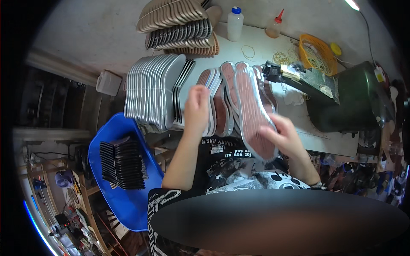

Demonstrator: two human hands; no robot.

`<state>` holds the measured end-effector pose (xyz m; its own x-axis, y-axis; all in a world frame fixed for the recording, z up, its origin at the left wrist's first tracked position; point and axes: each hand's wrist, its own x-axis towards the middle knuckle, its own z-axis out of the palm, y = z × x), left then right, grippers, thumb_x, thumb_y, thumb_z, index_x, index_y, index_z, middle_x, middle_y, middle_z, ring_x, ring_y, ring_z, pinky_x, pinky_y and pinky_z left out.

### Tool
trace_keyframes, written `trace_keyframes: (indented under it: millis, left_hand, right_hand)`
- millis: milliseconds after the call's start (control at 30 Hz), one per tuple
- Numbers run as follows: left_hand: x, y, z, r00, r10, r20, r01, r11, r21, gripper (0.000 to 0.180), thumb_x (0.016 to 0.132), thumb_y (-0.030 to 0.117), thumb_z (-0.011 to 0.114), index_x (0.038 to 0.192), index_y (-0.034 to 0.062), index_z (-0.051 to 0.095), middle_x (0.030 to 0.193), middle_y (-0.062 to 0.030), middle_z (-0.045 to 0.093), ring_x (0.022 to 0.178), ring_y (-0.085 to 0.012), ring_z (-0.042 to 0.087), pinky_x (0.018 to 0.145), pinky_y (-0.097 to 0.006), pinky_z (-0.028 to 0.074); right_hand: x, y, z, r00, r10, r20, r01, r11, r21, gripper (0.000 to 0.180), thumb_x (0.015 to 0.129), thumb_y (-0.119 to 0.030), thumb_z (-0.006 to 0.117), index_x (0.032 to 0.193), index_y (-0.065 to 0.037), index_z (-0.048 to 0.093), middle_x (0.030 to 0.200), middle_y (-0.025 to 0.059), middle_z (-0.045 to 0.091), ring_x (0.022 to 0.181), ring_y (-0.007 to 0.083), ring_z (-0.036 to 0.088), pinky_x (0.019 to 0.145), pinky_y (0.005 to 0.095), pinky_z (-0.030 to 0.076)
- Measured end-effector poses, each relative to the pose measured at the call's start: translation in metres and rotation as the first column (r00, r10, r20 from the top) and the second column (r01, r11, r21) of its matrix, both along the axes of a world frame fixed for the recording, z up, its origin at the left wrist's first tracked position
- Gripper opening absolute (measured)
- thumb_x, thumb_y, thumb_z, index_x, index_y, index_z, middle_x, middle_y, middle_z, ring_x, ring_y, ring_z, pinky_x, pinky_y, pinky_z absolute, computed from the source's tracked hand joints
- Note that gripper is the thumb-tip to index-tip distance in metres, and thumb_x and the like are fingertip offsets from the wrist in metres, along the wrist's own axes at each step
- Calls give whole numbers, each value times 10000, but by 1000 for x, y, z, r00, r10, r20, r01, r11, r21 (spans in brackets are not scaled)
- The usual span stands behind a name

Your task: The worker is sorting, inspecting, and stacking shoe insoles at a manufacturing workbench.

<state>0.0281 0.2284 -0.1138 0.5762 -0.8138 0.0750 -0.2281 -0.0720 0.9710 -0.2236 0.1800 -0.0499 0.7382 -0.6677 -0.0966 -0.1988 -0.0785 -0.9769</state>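
My right hand [279,135] grips the near end of a shoe sole [252,113], thumb laid across its brown face. This sole has a silver rim and is blurred by motion. My left hand [197,112] is raised just left of a row of upright brown and white-edged soles [221,106], its fingers curled together and smeared. Whether anything is pinched in them is hidden. More brown soles [229,77] lean behind the held one. To the left of my left hand stands a bundled row of silver soles [147,91], with a few black ones [181,87] at its end.
Stacked sole bundles [175,19] stand at the back wall. A white bottle [235,24], a red-tipped bottle [274,27] and a yellow basket of rubber bands [316,55] line the far side. A dark green machine [348,98] is right; a blue tub [128,213] holds black soles.
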Motion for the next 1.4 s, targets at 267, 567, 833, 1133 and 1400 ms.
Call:
trace_keyframes:
  millis: [267,567,833,1133,1400]
  left_hand:
    - [25,-5,-26,924,-142,355,-58,865,498,571,851,256,620,1233,-107,400,1177,-348,483,1092,-462,513,946,-469,421]
    - [0,7,48,903,41,428,-103,987,122,901,698,266,769,1367,-55,257,1197,-265,395,1077,-400,505,905,-427,447]
    - [-27,-3,53,830,-290,-477,100,918,-383,677,887,317,657,1336,-64,321,1165,-137,559,1015,-171,580,861,-271,466]
    - [-64,-22,63,386,-668,-636,498,731,-465,341,876,208,677,1117,1,554,1006,-52,654,865,-78,618,778,-220,490]
    - [-75,-42,69,698,-598,-394,470,798,-376,274,860,180,700,1029,15,562,947,-37,657,830,-78,602,741,-234,490]
  right_hand:
    - [85,-23,-67,935,-337,-113,99,553,-828,482,839,-190,644,1281,-63,503,1219,153,531,1122,306,494,925,401,372]
    - [72,-6,-47,975,-219,30,167,642,-748,425,816,-274,691,1163,-47,599,1322,152,501,1219,332,441,1026,440,296]
    - [50,8,-11,980,-112,167,123,991,-57,385,813,-104,697,1144,49,571,969,57,638,881,109,573,790,250,454]
    - [14,-13,-39,794,-74,604,-329,783,528,453,856,-360,679,1118,-1,593,1006,64,640,893,144,621,775,272,507]
    - [-14,-42,3,948,-37,317,-87,927,366,191,868,-179,680,900,7,710,731,20,647,638,73,573,564,213,455]
